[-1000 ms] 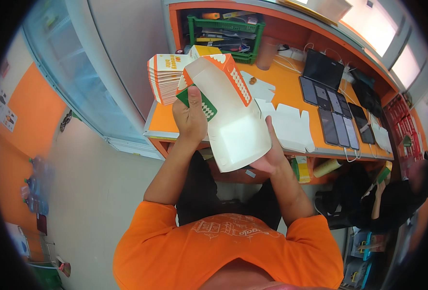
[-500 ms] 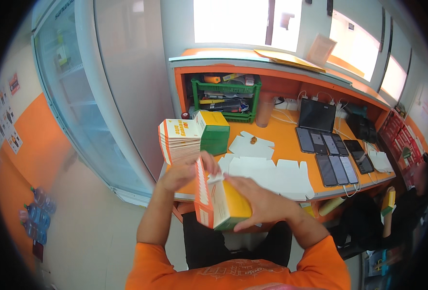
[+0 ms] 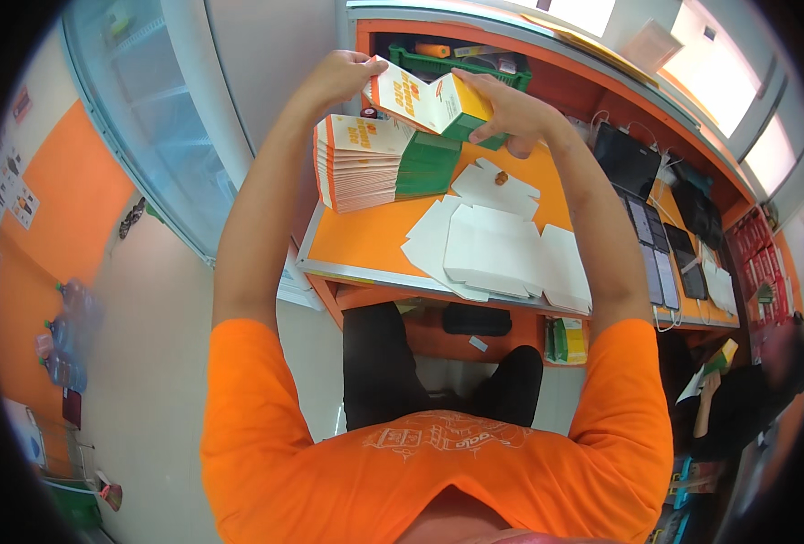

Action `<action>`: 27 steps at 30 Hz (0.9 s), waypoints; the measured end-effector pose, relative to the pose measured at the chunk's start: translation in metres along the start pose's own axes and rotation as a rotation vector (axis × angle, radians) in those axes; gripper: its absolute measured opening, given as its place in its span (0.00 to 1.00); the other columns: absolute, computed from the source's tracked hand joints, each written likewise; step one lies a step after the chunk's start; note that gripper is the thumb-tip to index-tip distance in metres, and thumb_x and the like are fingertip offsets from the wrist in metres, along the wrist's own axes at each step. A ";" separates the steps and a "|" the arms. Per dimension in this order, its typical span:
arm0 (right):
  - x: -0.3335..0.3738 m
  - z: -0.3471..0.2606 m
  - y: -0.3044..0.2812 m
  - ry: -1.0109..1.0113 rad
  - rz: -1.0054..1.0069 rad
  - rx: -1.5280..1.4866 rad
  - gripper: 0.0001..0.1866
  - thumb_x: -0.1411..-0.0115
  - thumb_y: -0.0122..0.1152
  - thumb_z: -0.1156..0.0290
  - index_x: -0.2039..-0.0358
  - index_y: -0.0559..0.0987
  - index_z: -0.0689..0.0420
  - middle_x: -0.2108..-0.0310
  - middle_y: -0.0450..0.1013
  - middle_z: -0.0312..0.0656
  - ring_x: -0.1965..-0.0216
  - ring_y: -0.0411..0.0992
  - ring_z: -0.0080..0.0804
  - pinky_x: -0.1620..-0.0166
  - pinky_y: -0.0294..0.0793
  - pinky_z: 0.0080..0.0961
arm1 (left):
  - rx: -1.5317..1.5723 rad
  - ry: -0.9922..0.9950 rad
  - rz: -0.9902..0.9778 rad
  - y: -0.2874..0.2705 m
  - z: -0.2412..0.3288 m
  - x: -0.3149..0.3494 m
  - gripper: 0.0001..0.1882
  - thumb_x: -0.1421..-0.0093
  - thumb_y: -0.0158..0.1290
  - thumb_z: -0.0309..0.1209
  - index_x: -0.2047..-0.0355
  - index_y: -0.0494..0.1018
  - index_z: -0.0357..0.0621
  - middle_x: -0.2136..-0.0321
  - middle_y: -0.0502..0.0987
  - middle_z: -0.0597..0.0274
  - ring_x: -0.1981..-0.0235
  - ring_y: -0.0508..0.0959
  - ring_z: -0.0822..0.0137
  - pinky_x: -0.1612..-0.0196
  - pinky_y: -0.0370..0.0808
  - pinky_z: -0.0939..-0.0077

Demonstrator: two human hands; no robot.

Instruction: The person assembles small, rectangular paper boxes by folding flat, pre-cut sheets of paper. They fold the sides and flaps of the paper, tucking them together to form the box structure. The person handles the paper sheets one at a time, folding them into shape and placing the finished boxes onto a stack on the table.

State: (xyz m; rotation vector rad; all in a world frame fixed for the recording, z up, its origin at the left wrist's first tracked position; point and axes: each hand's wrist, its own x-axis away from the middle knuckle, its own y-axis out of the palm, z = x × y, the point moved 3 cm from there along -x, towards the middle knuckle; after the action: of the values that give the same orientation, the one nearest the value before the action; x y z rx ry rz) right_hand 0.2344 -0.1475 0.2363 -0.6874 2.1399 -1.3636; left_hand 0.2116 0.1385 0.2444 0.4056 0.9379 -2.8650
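Orange desk (image 3: 356, 239) carries a nested carton stack (image 3: 363, 165), cream and green with orange edges; held carton (image 3: 418, 102) is over the stack's far side, contact unclear: cream printed panel, yellow and green end, orange left edge, V-dip on top; right hand (image 3: 516, 111) grasps the yellow-green end; left hand (image 3: 338, 78) pinches the orange edge.

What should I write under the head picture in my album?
Left hand and right hand hold a printed carton by a stack of matching cartons on the orange desk.
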 end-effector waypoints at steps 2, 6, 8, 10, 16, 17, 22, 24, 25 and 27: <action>-0.011 0.007 0.016 0.068 -0.026 -0.119 0.62 0.56 0.76 0.75 0.24 0.49 0.42 0.31 0.56 0.45 0.35 0.60 0.43 0.31 0.61 0.34 | 0.000 0.003 0.030 0.006 -0.022 -0.013 0.27 0.36 0.55 0.49 0.51 0.80 0.35 0.72 0.78 0.63 0.71 0.73 0.71 0.65 0.73 0.72; -0.029 -0.011 0.035 0.052 -0.091 -0.140 0.62 0.56 0.77 0.74 0.24 0.50 0.42 0.31 0.56 0.47 0.33 0.58 0.42 0.30 0.59 0.33 | -0.068 0.012 0.042 -0.006 -0.071 -0.029 0.25 0.38 0.58 0.45 0.55 0.81 0.31 0.68 0.83 0.52 0.67 0.81 0.63 0.61 0.77 0.68; -0.048 0.012 0.048 -0.052 -0.131 -0.026 0.62 0.55 0.77 0.62 0.24 0.48 0.47 0.29 0.52 0.51 0.29 0.51 0.49 0.29 0.55 0.44 | -0.144 0.018 0.040 -0.006 -0.085 -0.032 0.24 0.38 0.58 0.44 0.57 0.81 0.31 0.66 0.84 0.49 0.66 0.83 0.59 0.60 0.78 0.65; -0.058 0.009 0.059 -0.085 -0.160 0.063 0.61 0.51 0.74 0.51 0.24 0.47 0.50 0.28 0.50 0.55 0.27 0.47 0.54 0.28 0.51 0.50 | -0.257 0.002 0.040 -0.010 -0.101 -0.027 0.24 0.39 0.58 0.44 0.58 0.81 0.30 0.65 0.84 0.46 0.64 0.84 0.55 0.59 0.78 0.63; -0.093 0.013 0.105 0.025 -0.117 0.024 0.58 0.43 0.49 0.25 0.25 0.51 0.55 0.28 0.48 0.62 0.26 0.43 0.61 0.27 0.43 0.51 | -0.594 -0.157 -0.170 -0.005 -0.124 -0.010 0.21 0.40 0.58 0.43 0.60 0.82 0.34 0.61 0.84 0.44 0.61 0.83 0.49 0.56 0.78 0.58; -0.091 0.014 0.118 -0.018 -0.130 0.065 0.57 0.42 0.49 0.25 0.25 0.51 0.55 0.28 0.48 0.62 0.26 0.43 0.61 0.27 0.44 0.51 | -0.727 -0.121 -0.188 0.001 -0.125 -0.001 0.21 0.40 0.57 0.43 0.60 0.82 0.35 0.60 0.83 0.44 0.58 0.83 0.49 0.53 0.78 0.57; -0.076 -0.006 0.135 -0.049 -0.031 0.276 0.53 0.41 0.52 0.30 0.27 0.55 0.54 0.29 0.51 0.62 0.28 0.47 0.63 0.28 0.50 0.49 | -0.802 0.115 -0.070 0.017 -0.094 0.015 0.19 0.39 0.55 0.39 0.53 0.79 0.40 0.54 0.80 0.44 0.50 0.79 0.49 0.45 0.75 0.54; -0.067 -0.002 0.137 -0.059 0.030 0.313 0.53 0.41 0.52 0.29 0.27 0.55 0.54 0.30 0.53 0.61 0.28 0.48 0.61 0.29 0.53 0.48 | -0.684 0.160 -0.160 0.041 -0.081 0.007 0.22 0.37 0.52 0.39 0.48 0.75 0.36 0.53 0.78 0.41 0.47 0.76 0.44 0.43 0.72 0.53; -0.066 -0.003 0.136 -0.050 0.015 0.311 0.53 0.41 0.51 0.29 0.26 0.54 0.54 0.29 0.52 0.60 0.28 0.47 0.61 0.28 0.52 0.48 | -0.725 0.179 -0.206 0.056 -0.084 0.004 0.23 0.36 0.51 0.39 0.47 0.75 0.35 0.53 0.78 0.41 0.47 0.76 0.43 0.43 0.72 0.51; -0.067 -0.003 0.134 -0.033 -0.020 0.297 0.55 0.42 0.49 0.27 0.26 0.52 0.52 0.28 0.51 0.59 0.27 0.46 0.60 0.27 0.50 0.48 | -0.815 0.235 -0.293 0.085 -0.097 0.006 0.25 0.35 0.49 0.40 0.44 0.71 0.34 0.52 0.77 0.40 0.47 0.76 0.42 0.44 0.71 0.47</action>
State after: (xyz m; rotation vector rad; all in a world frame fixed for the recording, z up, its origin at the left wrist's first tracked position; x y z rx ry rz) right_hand 0.2632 -0.0520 0.1243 -0.6081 1.8553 -1.6248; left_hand 0.2423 0.1274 0.1194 0.5392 2.2137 -2.3648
